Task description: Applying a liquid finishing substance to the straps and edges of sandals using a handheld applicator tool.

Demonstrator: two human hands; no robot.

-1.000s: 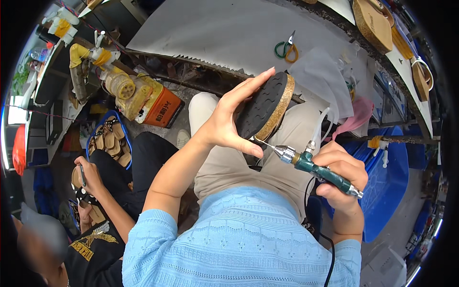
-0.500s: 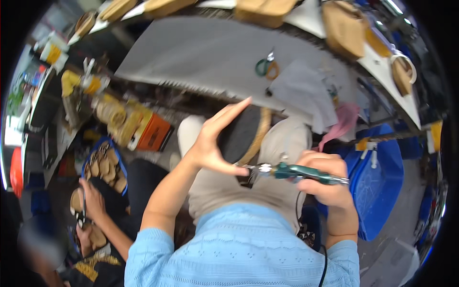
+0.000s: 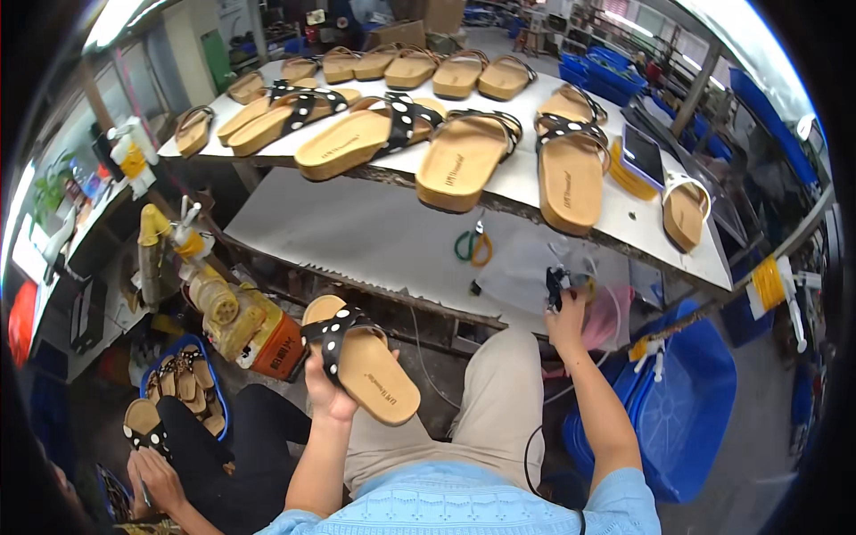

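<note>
My left hand point(image 3: 328, 392) grips a sandal point(image 3: 379, 379) above my lap, holding it by the strap side. Its tan footbed faces up, and its black straps have white dots. My right hand point(image 3: 568, 316) reaches out over the grey lower shelf point(image 3: 357, 234), fingers closed around a small dark object point(image 3: 557, 283) that I cannot make out. Beside that hand lie a pink cloth point(image 3: 609, 314) and clear plastic sheeting point(image 3: 513, 267). Scissors point(image 3: 473, 247) with green and orange handles rest on the shelf, left of the hand.
Several finished-looking sandals point(image 3: 468, 160) line the white upper shelf point(image 3: 401, 183), with a phone point(image 3: 642, 156) at its right. Stacked blue tubs point(image 3: 687, 410) stand right of my legs. At left are a yellow-and-orange machine point(image 3: 259, 334), a blue basket point(image 3: 223, 401) and a co-worker's hand point(image 3: 156, 477) at a dotted sandal.
The view has tilted up. The sandal has turned from dark sole to footbed, now held in my left hand. My right hand, which held a green-handled tool, has moved forward to the shelf.
</note>
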